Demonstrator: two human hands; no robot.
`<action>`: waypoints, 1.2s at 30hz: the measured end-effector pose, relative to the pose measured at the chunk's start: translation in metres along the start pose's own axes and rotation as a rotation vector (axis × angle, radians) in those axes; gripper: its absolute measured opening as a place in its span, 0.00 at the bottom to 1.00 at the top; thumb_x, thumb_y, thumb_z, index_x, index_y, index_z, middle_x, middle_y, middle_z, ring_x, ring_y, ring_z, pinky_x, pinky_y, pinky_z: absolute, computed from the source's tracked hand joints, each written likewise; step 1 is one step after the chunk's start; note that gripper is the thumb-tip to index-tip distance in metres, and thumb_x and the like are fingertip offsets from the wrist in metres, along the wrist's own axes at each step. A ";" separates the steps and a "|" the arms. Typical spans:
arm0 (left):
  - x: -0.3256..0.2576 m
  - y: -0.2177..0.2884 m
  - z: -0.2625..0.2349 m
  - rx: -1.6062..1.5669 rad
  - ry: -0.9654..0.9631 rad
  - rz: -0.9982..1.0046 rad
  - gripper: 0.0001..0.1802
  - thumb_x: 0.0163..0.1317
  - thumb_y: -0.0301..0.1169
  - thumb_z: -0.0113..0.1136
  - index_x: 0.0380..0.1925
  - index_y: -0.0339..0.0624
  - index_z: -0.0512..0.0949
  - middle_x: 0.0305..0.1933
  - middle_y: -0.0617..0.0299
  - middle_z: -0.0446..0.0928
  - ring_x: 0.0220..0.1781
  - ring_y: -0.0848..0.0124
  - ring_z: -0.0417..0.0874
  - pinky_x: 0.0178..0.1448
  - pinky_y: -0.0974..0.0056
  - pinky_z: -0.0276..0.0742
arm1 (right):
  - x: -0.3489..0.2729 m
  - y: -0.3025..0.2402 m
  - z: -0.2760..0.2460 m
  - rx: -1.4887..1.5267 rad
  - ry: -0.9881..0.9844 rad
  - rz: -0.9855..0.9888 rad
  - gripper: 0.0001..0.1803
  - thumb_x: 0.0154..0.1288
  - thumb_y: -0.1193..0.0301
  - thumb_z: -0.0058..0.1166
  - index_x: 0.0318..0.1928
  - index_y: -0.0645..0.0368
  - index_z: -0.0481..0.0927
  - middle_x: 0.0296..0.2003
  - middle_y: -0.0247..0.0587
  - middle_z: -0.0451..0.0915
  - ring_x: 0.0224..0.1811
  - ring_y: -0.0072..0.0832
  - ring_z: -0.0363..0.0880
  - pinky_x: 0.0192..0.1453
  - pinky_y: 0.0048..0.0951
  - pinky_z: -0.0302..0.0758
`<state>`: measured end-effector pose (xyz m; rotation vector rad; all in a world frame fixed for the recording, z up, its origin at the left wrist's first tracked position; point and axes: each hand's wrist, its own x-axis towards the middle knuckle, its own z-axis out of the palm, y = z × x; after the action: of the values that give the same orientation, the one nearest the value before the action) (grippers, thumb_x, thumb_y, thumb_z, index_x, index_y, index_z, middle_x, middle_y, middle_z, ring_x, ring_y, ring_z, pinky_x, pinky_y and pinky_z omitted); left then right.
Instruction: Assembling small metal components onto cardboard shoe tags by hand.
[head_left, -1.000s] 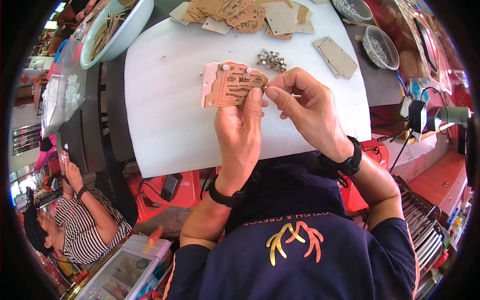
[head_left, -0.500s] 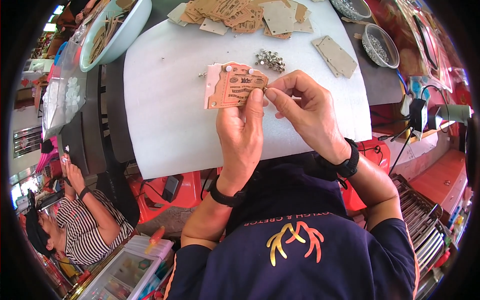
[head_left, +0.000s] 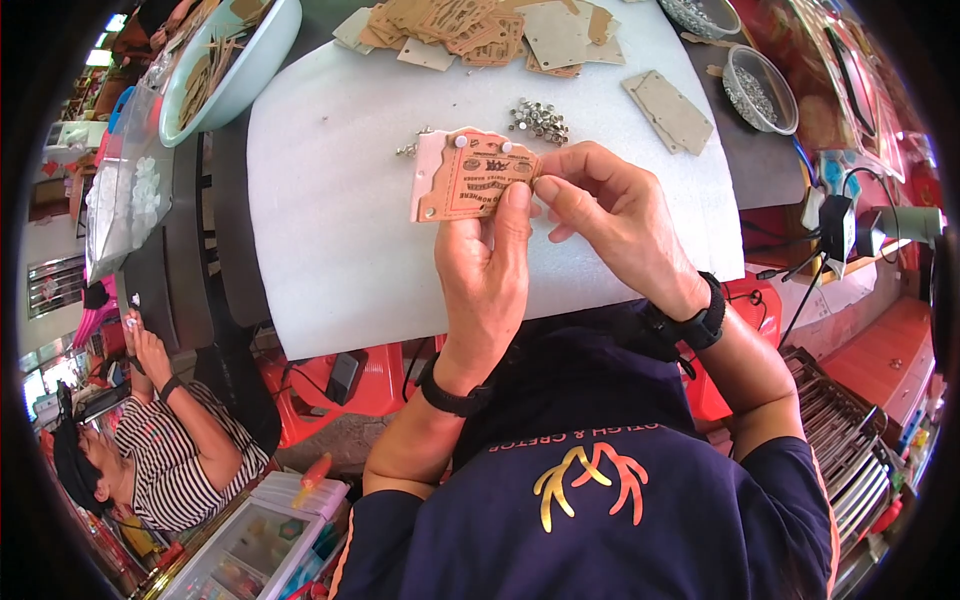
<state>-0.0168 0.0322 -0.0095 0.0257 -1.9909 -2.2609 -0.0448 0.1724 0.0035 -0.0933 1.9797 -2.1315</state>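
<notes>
My left hand (head_left: 485, 255) grips a stack of printed brown cards (head_left: 465, 190) on a pale pink backing, thumb on the front. White round stud heads (head_left: 461, 142) show along its upper edge, and a hole sits in its lower left corner. Against the card's right edge, my right hand (head_left: 615, 205) pinches with thumb and forefinger; what lies between them is too small or hidden to make out. Just beyond, a pile of small silvery studs (head_left: 538, 121) lies on the white foam sheet (head_left: 350, 260). A few more metal pieces (head_left: 407, 150) lie left of the card.
Loose brown and grey cards (head_left: 450, 30) heap at the far edge; two grey cards (head_left: 667, 111) lie right. Plastic tubs of metal bits (head_left: 757, 90) stand far right, a pale blue basin (head_left: 270, 60) far left. A person in a striped shirt (head_left: 185, 440) works at the left.
The card has tilted and shifted very slightly, its printed face turning a little. Both hands moved only a touch; the right fingers stay pinched at the card's right edge.
</notes>
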 end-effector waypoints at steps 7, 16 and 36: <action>0.001 0.001 0.005 -0.065 -0.042 -0.023 0.11 0.74 0.31 0.51 0.49 0.35 0.74 0.42 0.65 0.78 0.37 0.79 0.74 0.41 0.70 0.72 | -0.003 -0.002 -0.005 -0.038 -0.007 -0.037 0.11 0.69 0.71 0.55 0.44 0.67 0.77 0.35 0.35 0.81 0.33 0.15 0.77 0.36 0.21 0.77; -0.001 -0.001 0.001 -0.072 -0.163 -0.019 0.11 0.75 0.31 0.51 0.49 0.35 0.74 0.39 0.66 0.76 0.35 0.79 0.71 0.40 0.71 0.71 | -0.003 -0.012 -0.014 -0.002 -0.167 0.039 0.12 0.71 0.68 0.50 0.42 0.67 0.75 0.29 0.36 0.80 0.30 0.17 0.77 0.33 0.21 0.76; 0.015 0.029 0.016 -0.127 -0.336 -0.148 0.16 0.72 0.31 0.53 0.54 0.34 0.70 0.47 0.55 0.79 0.44 0.69 0.81 0.46 0.66 0.78 | -0.035 -0.037 -0.114 -0.153 -0.033 0.168 0.14 0.68 0.67 0.50 0.43 0.67 0.78 0.27 0.31 0.76 0.23 0.17 0.75 0.29 0.20 0.73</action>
<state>-0.0303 0.0427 0.0227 -0.2430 -2.0504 -2.6309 -0.0388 0.2935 0.0344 0.0115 2.0511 -1.8628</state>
